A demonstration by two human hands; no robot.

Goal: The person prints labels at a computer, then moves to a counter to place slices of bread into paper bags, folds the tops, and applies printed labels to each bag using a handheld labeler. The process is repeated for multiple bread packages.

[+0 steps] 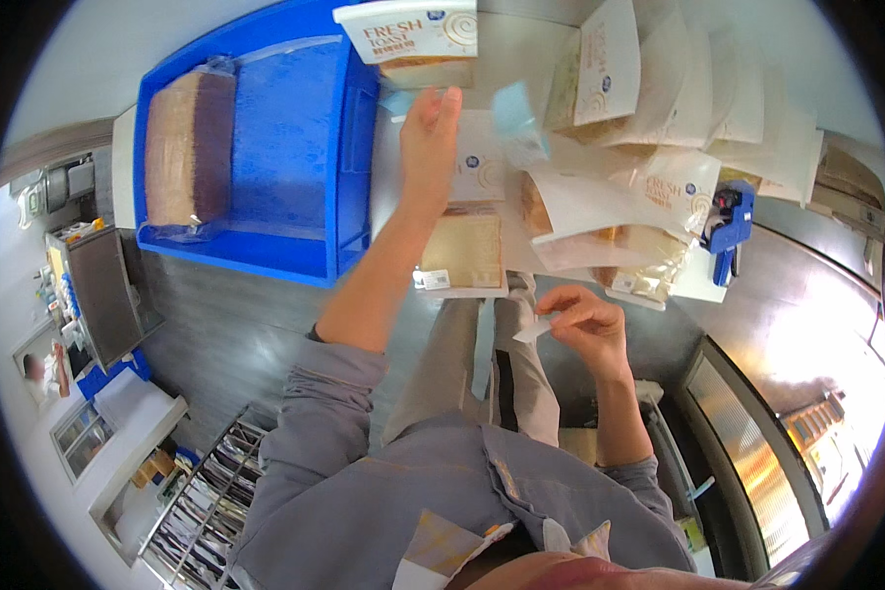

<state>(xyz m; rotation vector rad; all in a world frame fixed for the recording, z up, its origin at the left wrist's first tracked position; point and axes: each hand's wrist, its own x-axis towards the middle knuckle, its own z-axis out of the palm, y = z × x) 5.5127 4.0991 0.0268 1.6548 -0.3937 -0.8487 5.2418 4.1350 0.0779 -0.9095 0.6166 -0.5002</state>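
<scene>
My left hand [431, 147] reaches over the counter beside the blue crate, its thumb and a finger raised near a pale blue slip [398, 103]; whether it grips that slip cannot be told. My right hand [586, 324] pinches a small white paper piece [534, 331] off the counter's front edge. Between the hands lies a bagged toast pack [461, 251] with a small printed label at its lower corner. Behind it stands another toast bag [420, 37] with a white printed top. A second pale blue slip [518, 122] is farther right.
The blue plastic crate [332, 184] at left holds a wrapped loaf [188, 147]. Several packaged toast bags [608, 66] crowd the right side, with a blue label gun [728, 221] at the edge. A wire rack [206, 494] stands lower left; a person [48, 372] is far off.
</scene>
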